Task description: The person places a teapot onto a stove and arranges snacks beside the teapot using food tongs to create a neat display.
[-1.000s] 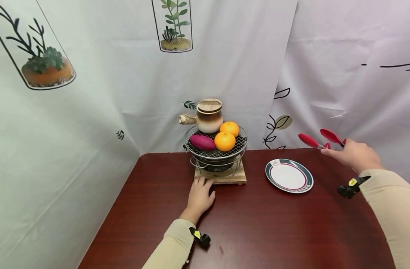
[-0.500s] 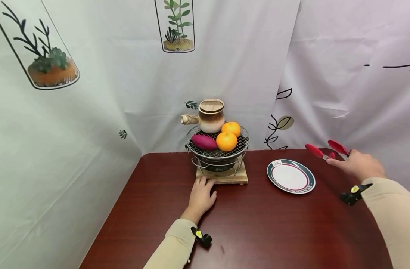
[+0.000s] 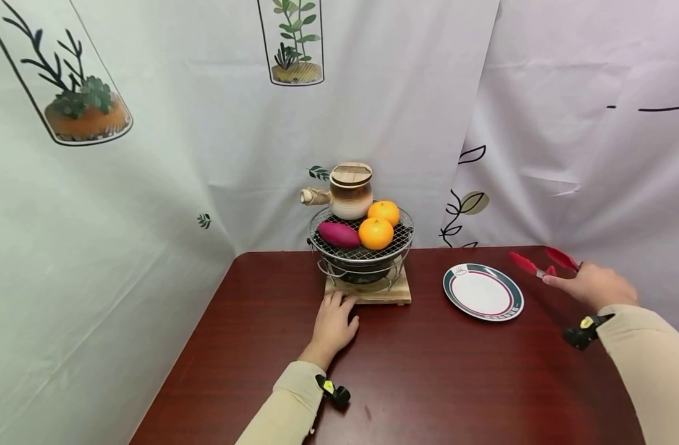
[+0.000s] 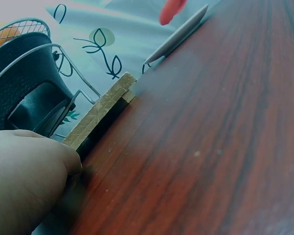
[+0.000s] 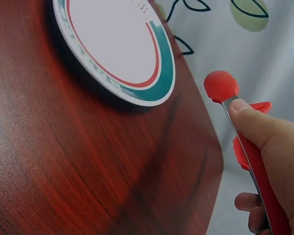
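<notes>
My right hand [image 3: 603, 286] grips red-tipped tongs [image 3: 523, 264] above the table's far right corner; their two tips stand apart with nothing between them. In the right wrist view the thumb lies along one arm of the tongs [image 5: 221, 87]. My left hand [image 3: 333, 327] rests its fingers on the front edge of the wooden board [image 3: 384, 295]. On that board stands a small black grill [image 3: 362, 272] with a round wire rack [image 3: 347, 253]. The rack carries a purple sweet potato [image 3: 338, 235], two oranges [image 3: 376, 233] and a lidded clay pot [image 3: 352, 201].
A white plate with a green rim [image 3: 483, 292] lies on the dark red table [image 3: 428, 371], between the grill and my right hand. The pot's side handle [image 3: 314, 196] points left. White printed curtains [image 3: 234, 123] hang close behind the table and along its left.
My right hand has lowered with the tongs and drawn slightly right, away from the plate. The left hand stays at the board. The whole view has shifted slightly.
</notes>
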The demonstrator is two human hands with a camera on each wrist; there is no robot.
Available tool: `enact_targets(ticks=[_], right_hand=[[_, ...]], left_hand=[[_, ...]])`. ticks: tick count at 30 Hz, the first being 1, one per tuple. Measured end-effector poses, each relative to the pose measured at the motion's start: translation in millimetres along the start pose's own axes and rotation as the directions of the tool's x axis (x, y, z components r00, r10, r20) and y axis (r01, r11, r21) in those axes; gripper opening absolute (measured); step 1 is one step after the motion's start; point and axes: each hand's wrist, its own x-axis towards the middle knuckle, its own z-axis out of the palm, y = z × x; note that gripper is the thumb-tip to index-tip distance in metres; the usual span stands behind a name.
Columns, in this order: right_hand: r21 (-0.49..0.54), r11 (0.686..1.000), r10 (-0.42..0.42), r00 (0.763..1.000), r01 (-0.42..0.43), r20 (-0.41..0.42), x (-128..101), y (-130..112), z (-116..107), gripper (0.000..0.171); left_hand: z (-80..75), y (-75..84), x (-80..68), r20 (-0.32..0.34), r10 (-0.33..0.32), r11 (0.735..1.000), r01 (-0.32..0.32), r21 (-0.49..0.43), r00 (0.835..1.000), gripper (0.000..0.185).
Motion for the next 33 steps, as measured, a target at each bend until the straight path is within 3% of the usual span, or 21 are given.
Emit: enact_targets(ticks=[10, 17, 26, 33], right_hand=[[-0.012, 1.000, 0.030, 0.997, -0.029, 0.078, 2.2, 10.7, 9.4, 0.095], [-0.014, 0.999, 0.048, 0.995, -0.047, 0.088, 2.6, 17.7, 15.7, 0.090], [-0.037, 0.999, 0.021, 0.989, -0.015, 0.150, 5.6, 24.3, 26.8, 0.093], [-0.010, 0.998, 0.065, 0.984, -0.065, 0.165, 9.7, 30.1, 36.2, 0.099]], left_hand=[[0.4, -0.2, -0.4, -0.007, -0.003, 1.000, 0.003, 0.005, 1.000, 0.040], [0.2, 0.0, -0.4, 0.002, -0.006, 1.000, 0.006, 0.007, 1.000, 0.040], [-1.1, 1.1, -2.4, 0.012, -0.018, 1.000, 0.018, 0.002, 1.000, 0.041], [-1.2, 1.1, -0.8, 0.015, -0.014, 1.000, 0.014, 0.004, 1.000, 0.040]])
